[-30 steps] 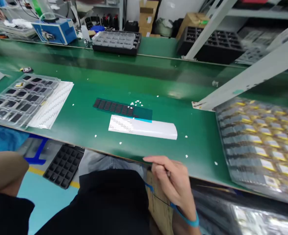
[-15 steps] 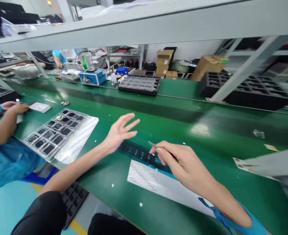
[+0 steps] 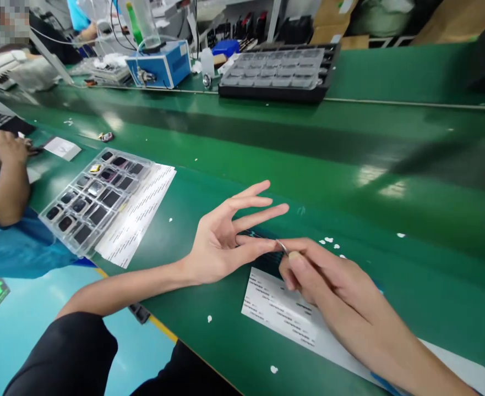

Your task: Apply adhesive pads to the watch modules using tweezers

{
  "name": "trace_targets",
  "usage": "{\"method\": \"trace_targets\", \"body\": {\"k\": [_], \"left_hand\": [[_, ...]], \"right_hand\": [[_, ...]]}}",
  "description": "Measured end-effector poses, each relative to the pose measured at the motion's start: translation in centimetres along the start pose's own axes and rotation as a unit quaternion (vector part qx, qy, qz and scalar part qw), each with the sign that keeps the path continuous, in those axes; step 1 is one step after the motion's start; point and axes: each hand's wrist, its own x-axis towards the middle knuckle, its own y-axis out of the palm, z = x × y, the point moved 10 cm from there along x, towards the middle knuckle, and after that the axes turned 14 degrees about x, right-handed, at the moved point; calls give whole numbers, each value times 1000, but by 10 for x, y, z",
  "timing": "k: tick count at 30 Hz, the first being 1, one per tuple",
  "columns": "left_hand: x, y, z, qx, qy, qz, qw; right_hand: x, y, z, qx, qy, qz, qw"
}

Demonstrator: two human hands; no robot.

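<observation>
The head camera looks from above and behind the fingers (image 3: 262, 216), facing forward and down across the green table (image 3: 234, 341). The left hand (image 3: 217, 247) and right hand (image 3: 333, 280) are near it; the blue box (image 3: 162, 66) and black tray (image 3: 267, 94) stand farther off, beyond the fingers.

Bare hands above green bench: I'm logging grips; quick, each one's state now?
Left hand: closed in a pinch; whether it holds anything cannot be told.
Right hand: closed on a slim silver metal tool.

The slim tool (image 3: 283, 247) looks shiny metal, the white strip (image 3: 281, 308) smooth paper, the bench (image 3: 234, 137) glossy, the tray (image 3: 59, 235) clear plastic, and the black sleeve (image 3: 66, 352) matt cloth.
</observation>
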Motion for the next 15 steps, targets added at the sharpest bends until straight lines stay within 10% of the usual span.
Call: {"method": "trace_targets", "body": {"k": [15], "left_hand": [[-3,3,8,-6,-26,-3,1000]], "right_hand": [[2,-1,-8,-17,-3,1,1000]]}}
